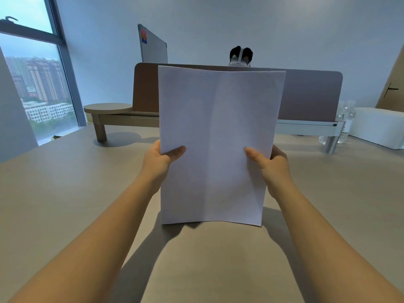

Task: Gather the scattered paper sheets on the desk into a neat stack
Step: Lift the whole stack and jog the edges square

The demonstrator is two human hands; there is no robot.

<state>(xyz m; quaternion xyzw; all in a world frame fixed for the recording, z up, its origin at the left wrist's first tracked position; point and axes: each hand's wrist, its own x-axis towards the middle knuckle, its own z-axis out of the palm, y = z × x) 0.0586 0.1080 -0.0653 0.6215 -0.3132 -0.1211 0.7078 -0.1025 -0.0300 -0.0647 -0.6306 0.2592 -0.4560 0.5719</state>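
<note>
A stack of white paper sheets [216,141] stands upright on its bottom edge on the beige desk [65,193], straight in front of me. My left hand [160,164] grips its left edge, thumb across the front. My right hand [271,166] grips its right edge the same way. The fingers of both hands are hidden behind the paper. The sheets bow slightly along a vertical crease in the middle. I see no loose sheets lying on the desk.
A brown divider panel [310,95] closes off the far side of the desk, with a person's head above it. A round-topped shelf riser [108,109] stands at the back left. Clear water bottles [346,121] and a white box [380,125] sit at the back right.
</note>
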